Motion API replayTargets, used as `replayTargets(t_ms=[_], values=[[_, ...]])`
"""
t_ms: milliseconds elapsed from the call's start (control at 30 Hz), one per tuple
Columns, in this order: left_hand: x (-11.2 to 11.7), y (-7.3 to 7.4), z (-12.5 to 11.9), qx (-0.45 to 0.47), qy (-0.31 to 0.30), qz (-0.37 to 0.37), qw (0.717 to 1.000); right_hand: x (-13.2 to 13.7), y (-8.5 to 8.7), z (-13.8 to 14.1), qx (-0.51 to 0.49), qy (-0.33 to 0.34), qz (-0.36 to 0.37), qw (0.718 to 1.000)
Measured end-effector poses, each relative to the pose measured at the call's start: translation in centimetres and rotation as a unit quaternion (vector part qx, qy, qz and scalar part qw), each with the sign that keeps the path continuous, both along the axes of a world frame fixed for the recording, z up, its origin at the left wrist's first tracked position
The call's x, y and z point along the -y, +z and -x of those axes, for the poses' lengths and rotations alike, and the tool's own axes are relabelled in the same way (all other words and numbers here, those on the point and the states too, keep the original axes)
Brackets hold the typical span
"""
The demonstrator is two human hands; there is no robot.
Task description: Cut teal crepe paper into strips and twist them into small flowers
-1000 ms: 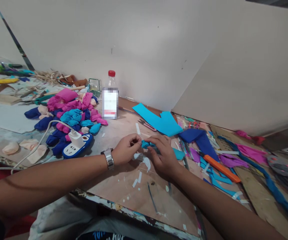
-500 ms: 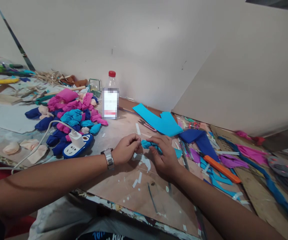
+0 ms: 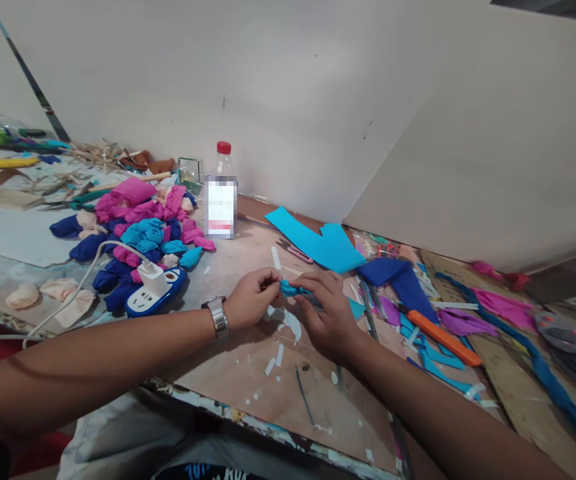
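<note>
Over the middle of the table, a crumpled turquoise crepe paper piece [image 3: 289, 289] is held between my two hands. The fingertips of my left hand [image 3: 258, 297], closed in a pinch, grip its left end. My right hand [image 3: 329, 310] has its fingers bent around the right end, with the thumb below; part of the paper is hidden behind these fingers. Under the hands lies a scrap of clear film [image 3: 288, 325]. Beyond them are flat turquoise sheets [image 3: 328, 250] and a small pair of thread snips [image 3: 294, 251].
Left stand a blue power strip [image 3: 153, 297] with a white plug and a pile of crepe paper flowers [image 3: 143, 233]. A lit phone [image 3: 221, 208] leans against a red-capped bottle [image 3: 223, 160]. On the right lie an orange utility knife [image 3: 443, 338] and blue paper strips [image 3: 438, 363].
The turquoise paper between my fingers looks more gathered, and less of it shows. Both hands stay in nearly the same place.
</note>
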State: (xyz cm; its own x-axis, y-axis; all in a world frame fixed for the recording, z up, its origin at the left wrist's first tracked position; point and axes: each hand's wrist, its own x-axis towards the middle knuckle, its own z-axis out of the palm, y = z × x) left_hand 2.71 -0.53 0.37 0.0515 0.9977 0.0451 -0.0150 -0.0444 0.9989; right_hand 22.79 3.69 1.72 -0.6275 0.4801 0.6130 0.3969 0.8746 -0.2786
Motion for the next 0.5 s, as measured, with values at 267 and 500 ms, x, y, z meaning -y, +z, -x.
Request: replayTargets(t_ms=[267,500], values=[[-0.2,-0.17,0.02,0.043,0.0,0.056,0.998,0.13,0.28,0.05,-0.009,-0.003,-0.008,1.0],[0.01,-0.35,0.11,-0.011,-0.023,-0.033,0.999,0.32,0.34,0.17,-0.011,-0.01,-0.007,1.0]])
